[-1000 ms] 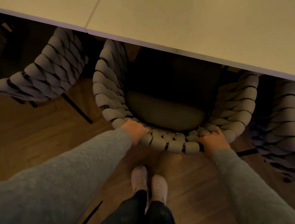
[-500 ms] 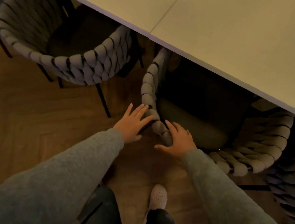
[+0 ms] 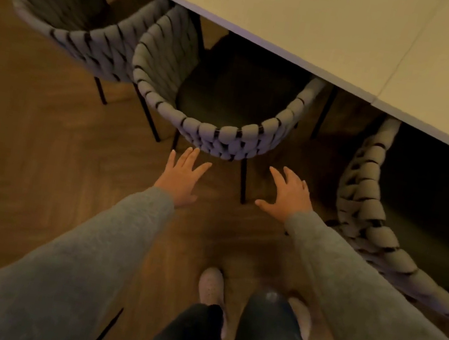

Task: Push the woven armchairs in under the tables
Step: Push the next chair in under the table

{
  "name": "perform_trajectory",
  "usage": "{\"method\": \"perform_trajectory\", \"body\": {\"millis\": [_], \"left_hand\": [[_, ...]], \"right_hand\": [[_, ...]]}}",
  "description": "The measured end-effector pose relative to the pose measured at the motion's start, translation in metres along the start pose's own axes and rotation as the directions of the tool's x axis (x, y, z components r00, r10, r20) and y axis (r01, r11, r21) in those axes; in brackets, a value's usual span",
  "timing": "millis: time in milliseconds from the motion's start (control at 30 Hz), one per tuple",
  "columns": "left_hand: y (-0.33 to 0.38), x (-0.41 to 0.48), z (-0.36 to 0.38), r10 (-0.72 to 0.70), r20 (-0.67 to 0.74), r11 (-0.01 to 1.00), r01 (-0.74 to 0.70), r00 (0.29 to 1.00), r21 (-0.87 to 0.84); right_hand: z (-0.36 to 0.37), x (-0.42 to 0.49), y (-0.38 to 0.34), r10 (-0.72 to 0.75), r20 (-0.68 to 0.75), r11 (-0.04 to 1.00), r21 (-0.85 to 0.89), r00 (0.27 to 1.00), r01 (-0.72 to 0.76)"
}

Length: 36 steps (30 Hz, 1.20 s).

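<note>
The middle woven armchair (image 3: 219,127) stood straight ahead of the person, its seat only partly beneath the pale surface (image 3: 304,19) and its curved back jutting out over the wooden floor (image 3: 25,150); it looked yet to be pushed in. The right armchair (image 3: 374,214) seemed tucked deeper under, likely done. The far-left armchair (image 3: 72,23) also stuck out, blurred, so probably remained. The left hand (image 3: 183,177) and right hand (image 3: 287,196) hovered just short of the middle chair's back, fingers (image 3: 191,155) spread and released, grasping nothing. Judging by this, at least two chairs were left.
</note>
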<state>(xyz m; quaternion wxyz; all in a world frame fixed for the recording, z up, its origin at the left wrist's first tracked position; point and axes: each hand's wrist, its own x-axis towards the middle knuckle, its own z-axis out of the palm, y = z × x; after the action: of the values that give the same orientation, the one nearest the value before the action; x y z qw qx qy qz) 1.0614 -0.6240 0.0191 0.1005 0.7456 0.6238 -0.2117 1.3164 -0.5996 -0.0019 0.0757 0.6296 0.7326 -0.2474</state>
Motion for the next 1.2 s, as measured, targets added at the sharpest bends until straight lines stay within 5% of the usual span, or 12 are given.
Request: {"method": "perform_trajectory", "body": {"millis": [367, 533, 733, 1200], "left_hand": [[-0.099, 0.093, -0.038, 0.033, 0.089, 0.999, -0.034, 0.996, 0.006], [-0.139, 0.159, -0.05, 0.062, 0.224, 0.989, -0.09, 0.973, 0.117], [-0.169, 0.202, -0.049, 0.162, 0.408, 0.974, -0.211, 0.898, 0.077], [-0.246, 0.25, -0.023, 0.458, 0.319, 0.833, -0.526, 0.83, 0.171]], "right_hand": [[-0.019, 0.114, -0.088, -0.086, -0.009, 0.995, -0.059, 0.996, 0.085], [-0.021, 0.17, -0.117, -0.087, 0.209, 0.97, -0.206, 0.974, 0.131], [-0.021, 0.204, -0.144, 0.0, 0.352, 0.97, -0.228, 0.936, 0.086], [-0.007, 0.216, -0.182, 0.311, 0.327, 0.922, -0.332, 0.893, -0.2]]}}
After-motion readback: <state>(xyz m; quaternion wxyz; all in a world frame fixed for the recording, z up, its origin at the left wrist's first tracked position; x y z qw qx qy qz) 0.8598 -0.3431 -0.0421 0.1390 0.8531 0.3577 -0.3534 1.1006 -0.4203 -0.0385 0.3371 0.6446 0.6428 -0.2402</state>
